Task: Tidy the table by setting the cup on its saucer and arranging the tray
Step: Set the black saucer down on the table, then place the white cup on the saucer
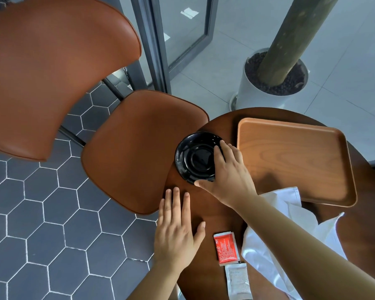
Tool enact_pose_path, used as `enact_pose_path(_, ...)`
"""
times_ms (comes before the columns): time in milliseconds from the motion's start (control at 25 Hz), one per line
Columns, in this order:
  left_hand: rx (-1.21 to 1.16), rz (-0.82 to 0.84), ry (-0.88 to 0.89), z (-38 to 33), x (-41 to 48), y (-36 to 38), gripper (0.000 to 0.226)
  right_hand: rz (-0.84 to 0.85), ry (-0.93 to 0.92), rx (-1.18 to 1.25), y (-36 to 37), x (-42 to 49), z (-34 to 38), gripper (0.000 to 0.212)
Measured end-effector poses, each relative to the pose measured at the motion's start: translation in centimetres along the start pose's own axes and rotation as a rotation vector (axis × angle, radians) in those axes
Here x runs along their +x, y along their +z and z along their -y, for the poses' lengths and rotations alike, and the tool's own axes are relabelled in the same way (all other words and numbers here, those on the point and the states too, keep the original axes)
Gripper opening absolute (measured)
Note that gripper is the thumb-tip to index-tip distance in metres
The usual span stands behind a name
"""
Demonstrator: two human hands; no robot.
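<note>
Round wooden table (pixel 223 124), black saucer (pixel 195 158) near its far left edge.
Your right hand (pixel 230 174) grips the saucer's rim, probably to draw it from the edge toward the tray (pixel 290 161) at right; your left hand (pixel 175 226) lies flat, fingers straight.

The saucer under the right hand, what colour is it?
Glossy black saucer, seen in the head view.

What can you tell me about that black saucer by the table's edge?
The saucer is round, glossy black, likely ceramic, with a raised rim and a circular well in the middle. It is empty: no cup on it. It lies flat on the dark wooden table near its edge, beside the wooden tray. The right hand grips its rim, fingers on top, thumb at the near edge.
</note>
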State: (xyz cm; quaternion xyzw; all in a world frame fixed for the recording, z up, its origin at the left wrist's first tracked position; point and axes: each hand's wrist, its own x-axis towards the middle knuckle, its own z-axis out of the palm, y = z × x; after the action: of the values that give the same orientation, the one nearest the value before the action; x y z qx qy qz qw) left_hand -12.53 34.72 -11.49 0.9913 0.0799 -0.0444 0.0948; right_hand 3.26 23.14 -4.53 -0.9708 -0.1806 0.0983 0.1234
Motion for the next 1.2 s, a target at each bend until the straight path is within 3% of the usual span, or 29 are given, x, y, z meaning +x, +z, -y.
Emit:
enact_pose_path(200,-0.029,0.026,-0.028,-0.3,0.7,-1.5,0.07,-0.139,0.042,0.09,-1.3,-1.8,0.0,0.075)
enact_pose_path(640,-0.116,-0.098,0.163,-5.4,-1.8,-4.6,0.057,-0.453,0.054,0.248,-8.0,-13.5,-5.4,0.018)
enact_pose_path(800,-0.233,-0.129,0.258,-9.9,-4.9,-4.3,0.05,-0.478,0.21,0.307,-9.1,-21.0,-11.4,0.002)
enact_pose_path(1000,-0.329,-0.126,0.373,-15.1,-8.5,-3.1,0.037,-0.476,0.501,0.37,-8.0,-28.4,-17.5,0.008)
enact_pose_path(1200,-0.245,-0.153,0.321,-14.8,-9.8,-1.4,0.043,-0.502,0.822,0.663,-5.1,-35.0,-19.4,0.015)
